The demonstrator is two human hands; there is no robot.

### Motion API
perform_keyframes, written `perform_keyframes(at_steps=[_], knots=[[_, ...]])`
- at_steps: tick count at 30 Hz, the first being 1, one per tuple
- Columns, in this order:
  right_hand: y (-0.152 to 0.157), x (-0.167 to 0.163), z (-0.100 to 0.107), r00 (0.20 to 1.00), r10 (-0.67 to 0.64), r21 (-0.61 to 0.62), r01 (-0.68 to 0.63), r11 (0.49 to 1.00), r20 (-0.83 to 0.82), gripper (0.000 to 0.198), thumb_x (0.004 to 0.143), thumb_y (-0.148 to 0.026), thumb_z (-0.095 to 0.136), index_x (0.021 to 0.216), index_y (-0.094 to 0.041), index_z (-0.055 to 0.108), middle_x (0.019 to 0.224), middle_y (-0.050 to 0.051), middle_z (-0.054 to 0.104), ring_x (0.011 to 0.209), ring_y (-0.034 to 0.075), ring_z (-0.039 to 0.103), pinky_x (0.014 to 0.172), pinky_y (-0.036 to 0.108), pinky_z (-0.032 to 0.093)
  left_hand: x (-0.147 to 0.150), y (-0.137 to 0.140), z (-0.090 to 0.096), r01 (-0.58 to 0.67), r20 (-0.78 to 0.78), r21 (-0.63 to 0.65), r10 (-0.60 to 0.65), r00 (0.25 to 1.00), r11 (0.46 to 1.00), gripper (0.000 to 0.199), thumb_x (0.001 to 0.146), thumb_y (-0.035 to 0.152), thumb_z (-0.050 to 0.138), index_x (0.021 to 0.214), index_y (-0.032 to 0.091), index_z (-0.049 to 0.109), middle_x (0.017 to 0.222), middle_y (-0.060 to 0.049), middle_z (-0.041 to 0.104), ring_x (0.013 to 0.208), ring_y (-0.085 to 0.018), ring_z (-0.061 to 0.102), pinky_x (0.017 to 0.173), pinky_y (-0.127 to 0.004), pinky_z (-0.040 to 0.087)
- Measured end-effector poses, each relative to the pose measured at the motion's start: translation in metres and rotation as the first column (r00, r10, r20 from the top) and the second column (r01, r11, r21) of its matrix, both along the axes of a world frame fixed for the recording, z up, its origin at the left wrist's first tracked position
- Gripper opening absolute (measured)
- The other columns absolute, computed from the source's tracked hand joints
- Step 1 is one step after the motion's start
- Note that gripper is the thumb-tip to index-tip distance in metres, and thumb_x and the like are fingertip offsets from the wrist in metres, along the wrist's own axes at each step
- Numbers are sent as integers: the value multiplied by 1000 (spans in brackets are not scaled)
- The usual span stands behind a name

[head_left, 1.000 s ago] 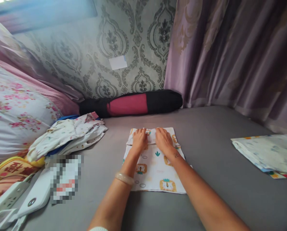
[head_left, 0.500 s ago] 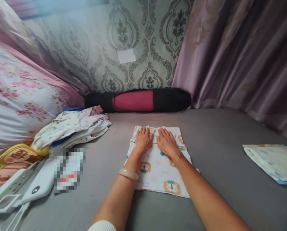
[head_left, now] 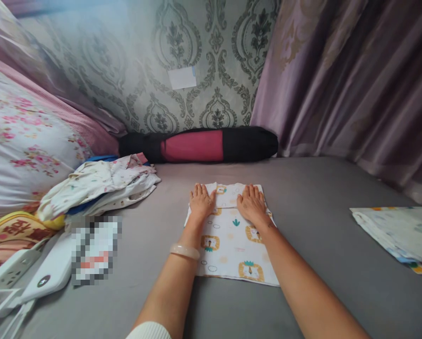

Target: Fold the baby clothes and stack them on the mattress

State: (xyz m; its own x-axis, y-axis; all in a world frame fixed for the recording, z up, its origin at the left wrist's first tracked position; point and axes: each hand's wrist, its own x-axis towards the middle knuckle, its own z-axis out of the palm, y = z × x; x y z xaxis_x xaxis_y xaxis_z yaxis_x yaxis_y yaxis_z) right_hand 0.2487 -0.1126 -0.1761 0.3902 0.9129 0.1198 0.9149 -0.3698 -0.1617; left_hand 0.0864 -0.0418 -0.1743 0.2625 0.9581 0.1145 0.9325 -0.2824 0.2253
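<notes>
A white cloth (head_left: 228, 254) printed with yellow lions and green leaves lies flat on the grey bed sheet (head_left: 313, 226), its far edge folded back toward me as a band. On the left end of that band rests my left hand (head_left: 201, 201), palm down with fingers spread. My right hand (head_left: 251, 202) lies flat on the right end, fingers stretched toward the wall. Between the hands a strip of the folded band shows. Whether the cloth is a garment or a plain piece, I cannot tell.
To the left are a heap of clothes (head_left: 105, 183), a white power bank (head_left: 50, 270), a power strip (head_left: 11, 268) and a floral pillow (head_left: 23, 136). A black and red roll (head_left: 197, 146) lies along the wall. Folded cloth (head_left: 401, 235) sits at the right.
My hands have slid apart along the folded band, the left one leftward and the right one rightward. More of the print shows between them. The view has shifted slightly.
</notes>
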Motion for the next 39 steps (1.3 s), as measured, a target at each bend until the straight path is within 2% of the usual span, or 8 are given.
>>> perform_keyframes(at_steps=[6, 10, 14, 19, 24, 30, 33, 39], knots=[[-3, 13, 4, 999, -46, -33, 46, 998, 10, 59, 96, -38, 20, 143, -5, 34, 151, 17, 28, 139, 28, 21, 112, 47, 14, -22, 11, 23, -98, 164, -21, 100, 981, 995, 46, 96, 36, 23, 114, 12, 58, 122, -18, 59, 115, -25, 55, 93, -33, 41], [-5, 19, 3, 998, -52, -52, 52, 997, 19, 62, 96, -40, 18, 144, -3, 31, 151, 16, 27, 139, 27, 20, 111, 46, 16, -56, 27, 37, -158, 212, -282, 222, 952, 946, 34, 91, 33, 37, 90, 13, 65, 91, -14, 69, 89, -22, 64, 73, -27, 44], [-4, 20, 1, 998, -55, -57, 56, 997, 18, 62, 96, -40, 17, 144, -3, 31, 151, 16, 27, 139, 27, 19, 110, 45, 19, -81, 27, 48, -65, 260, -485, 214, 941, 872, 30, 84, 39, 51, 77, 14, 65, 65, -4, 64, 61, -15, 59, 56, -22, 39], [-3, 19, 1, 998, -55, -42, 56, 998, 18, 62, 96, -40, 18, 143, -3, 32, 151, 15, 29, 139, 26, 19, 111, 43, 18, -88, 19, 56, 101, 323, -586, 118, 939, 804, 33, 65, 43, 72, 82, 15, 67, 57, 3, 57, 54, -11, 50, 51, -20, 34], [-4, 18, 3, 998, -66, -59, 67, 996, 12, 63, 96, -41, 18, 143, -3, 32, 151, 15, 29, 139, 26, 20, 111, 42, 18, -87, 23, 45, 122, 427, -573, 168, 889, 810, 25, 72, 38, 66, 79, 14, 66, 50, 4, 52, 49, -9, 46, 49, -19, 32], [-5, 16, 6, 997, -71, -71, 72, 995, 11, 63, 96, -40, 16, 144, -3, 31, 151, 14, 28, 140, 26, 19, 111, 44, 19, -86, 25, 40, 138, 536, -635, 304, 788, 760, 4, 73, 16, 61, 75, 12, 62, 44, 4, 51, 42, -7, 43, 47, -18, 35], [-4, 17, 6, 997, -76, -85, 76, 994, 4, 63, 95, -41, 16, 144, -3, 30, 152, 14, 26, 140, 26, 18, 110, 45, 20, -82, 24, 41, 110, 545, -656, 368, 753, 747, 8, 72, 13, 60, 80, 11, 62, 47, 3, 54, 45, -8, 49, 49, -18, 39], [-2, 18, 3, 997, -75, -78, 76, 994, 18, 64, 96, -42, 14, 144, -4, 31, 152, 14, 26, 140, 26, 18, 110, 44, 19, -77, 21, 41, 20, 470, -587, 321, 822, 809, 19, 75, 30, 64, 80, 13, 64, 40, 7, 40, 37, -7, 36, 41, -19, 28]])
